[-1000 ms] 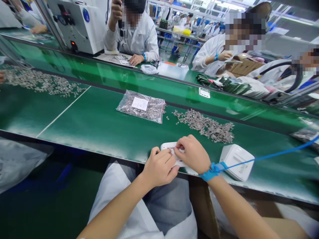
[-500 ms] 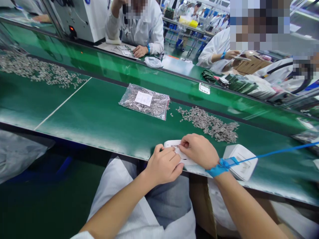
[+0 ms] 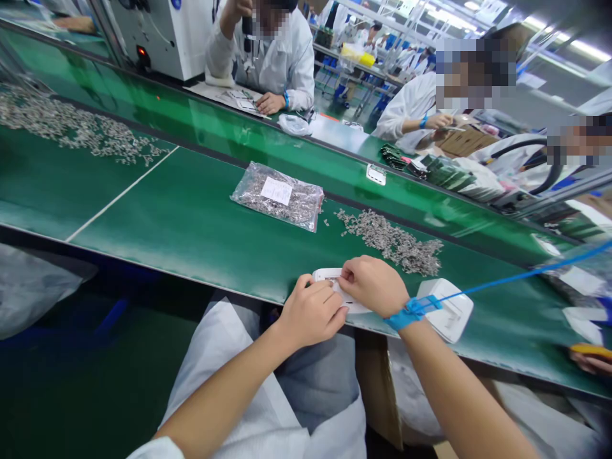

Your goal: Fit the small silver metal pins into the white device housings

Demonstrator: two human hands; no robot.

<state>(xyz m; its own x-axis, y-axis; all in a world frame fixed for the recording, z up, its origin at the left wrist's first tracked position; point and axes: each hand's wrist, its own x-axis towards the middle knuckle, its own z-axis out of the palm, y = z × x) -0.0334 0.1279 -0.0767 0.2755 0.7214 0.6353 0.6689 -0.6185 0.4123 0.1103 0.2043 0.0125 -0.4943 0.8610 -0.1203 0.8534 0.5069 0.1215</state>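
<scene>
A white plastic housing with rounded corners lies at the bench's near edge, largely covered by my hands. My left hand grips it from the near left side, fingers curled over its face. Over the same piece, my right hand has thumb and fingers pinched against the surface; whatever is between the fingertips is hidden. A blue wrist strap with a cord circles my right wrist. Just beyond my hands spreads a pile of small metal parts. Right of my wrist sit white housings, apparently stacked.
A labelled clear bag of metal parts lies farther back. Another heap of parts is at far left. A belt runs behind, carrying a white piece. Co-workers sit opposite; another person's hand shows at the right edge.
The view has shifted slightly, and another person's hand with something yellow has come in at the right edge. My hands stay on the white housing with little visible movement.
</scene>
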